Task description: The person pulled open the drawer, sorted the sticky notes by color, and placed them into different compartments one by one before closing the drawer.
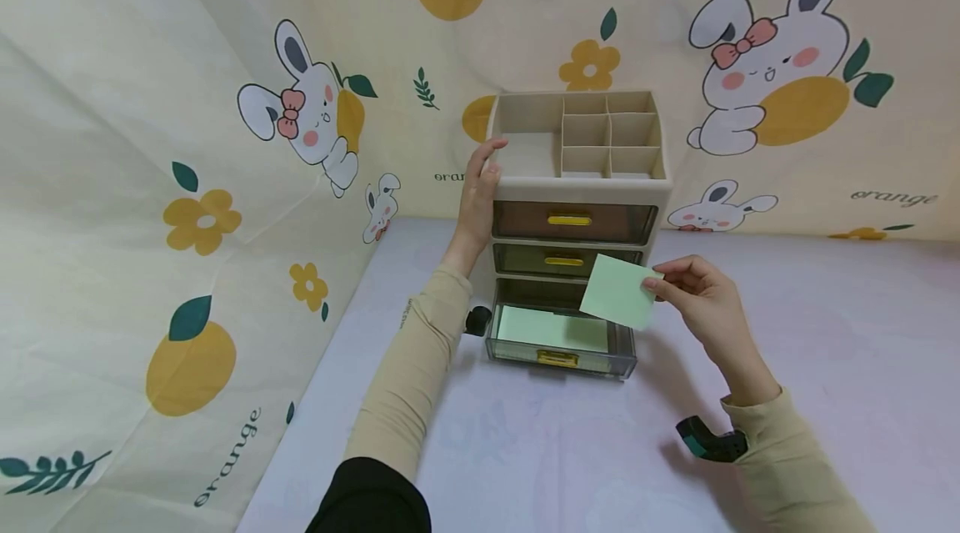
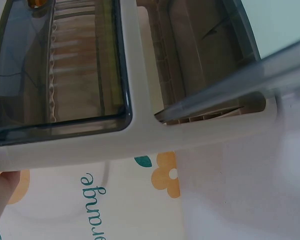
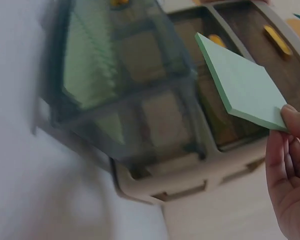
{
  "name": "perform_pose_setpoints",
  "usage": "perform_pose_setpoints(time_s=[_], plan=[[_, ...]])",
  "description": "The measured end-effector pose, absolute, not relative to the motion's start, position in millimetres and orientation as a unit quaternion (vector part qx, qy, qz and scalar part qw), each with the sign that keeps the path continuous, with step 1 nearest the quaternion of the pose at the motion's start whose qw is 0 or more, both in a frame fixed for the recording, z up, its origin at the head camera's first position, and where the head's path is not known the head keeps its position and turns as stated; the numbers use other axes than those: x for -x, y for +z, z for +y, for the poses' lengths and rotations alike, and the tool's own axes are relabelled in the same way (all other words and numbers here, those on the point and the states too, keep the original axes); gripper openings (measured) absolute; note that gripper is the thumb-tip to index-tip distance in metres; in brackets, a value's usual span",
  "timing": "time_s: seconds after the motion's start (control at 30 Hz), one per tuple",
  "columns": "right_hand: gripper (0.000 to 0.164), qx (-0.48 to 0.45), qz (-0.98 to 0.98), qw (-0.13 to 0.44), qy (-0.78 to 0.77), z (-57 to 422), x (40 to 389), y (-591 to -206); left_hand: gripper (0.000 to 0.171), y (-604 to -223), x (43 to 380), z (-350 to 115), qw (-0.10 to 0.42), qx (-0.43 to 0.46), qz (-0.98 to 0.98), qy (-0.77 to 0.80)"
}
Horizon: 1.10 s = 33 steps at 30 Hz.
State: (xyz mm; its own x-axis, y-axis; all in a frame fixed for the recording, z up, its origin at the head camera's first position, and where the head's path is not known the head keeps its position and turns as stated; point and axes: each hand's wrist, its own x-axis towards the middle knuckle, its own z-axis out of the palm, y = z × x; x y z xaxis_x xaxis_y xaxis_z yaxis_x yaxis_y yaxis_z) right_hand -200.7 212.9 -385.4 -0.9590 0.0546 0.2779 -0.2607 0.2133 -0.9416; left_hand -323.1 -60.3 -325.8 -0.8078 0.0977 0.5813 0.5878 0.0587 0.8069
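Observation:
A cream desktop organizer (image 1: 581,191) stands with its bottom drawer (image 1: 558,358) pulled out and its two upper drawers closed. Inside the clear bottom drawer lie light green paper pads (image 1: 551,329). My right hand (image 1: 701,295) pinches a square light green sticky note pad (image 1: 617,291) by its right corner, thumb on top and fingers beneath. In the right wrist view the pad (image 3: 245,85) shows a thick edge, tilted in front of the closed drawers. My left hand (image 1: 477,195) rests against the organizer's left side, with fingertips at its top rim.
The organizer's top has several compartments (image 1: 587,130). Behind it hangs a cloth (image 1: 525,16) printed with rabbits and oranges. A pale tabletop (image 1: 555,466) lies under everything. Black wrist gear (image 1: 712,441) sticks out from the right sleeve, and a black piece (image 1: 477,320) shows beside the left forearm.

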Motion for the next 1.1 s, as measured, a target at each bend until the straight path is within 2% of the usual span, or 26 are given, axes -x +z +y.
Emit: perform_pose_setpoints(time_s=[0.2,0.3,0.47,0.77,0.93,1.1], plan=[[0.020,-0.058,-0.820,0.122,0.556,197,206,-398,0.051,-311,302,-60,0.184,0.239,-0.705,-0.642],[0.022,-0.063,-0.844,0.126,0.517,192,207,-403,0.051,-310,300,-60,0.178,0.235,-0.708,-0.642],[0.017,-0.077,-0.871,0.126,0.469,185,209,-410,0.052,-310,299,-60,0.174,0.236,-0.710,-0.641],[0.020,-0.102,-0.908,0.104,0.392,179,208,-415,0.052,-311,300,-60,0.174,0.240,-0.710,-0.639],[0.014,-0.112,-0.928,0.084,0.346,177,207,-413,0.052,-315,306,-61,0.180,0.241,-0.713,-0.633],[0.013,-0.131,-0.932,0.101,0.324,177,208,-415,0.054,-331,328,-61,0.185,0.244,-0.707,-0.637]])
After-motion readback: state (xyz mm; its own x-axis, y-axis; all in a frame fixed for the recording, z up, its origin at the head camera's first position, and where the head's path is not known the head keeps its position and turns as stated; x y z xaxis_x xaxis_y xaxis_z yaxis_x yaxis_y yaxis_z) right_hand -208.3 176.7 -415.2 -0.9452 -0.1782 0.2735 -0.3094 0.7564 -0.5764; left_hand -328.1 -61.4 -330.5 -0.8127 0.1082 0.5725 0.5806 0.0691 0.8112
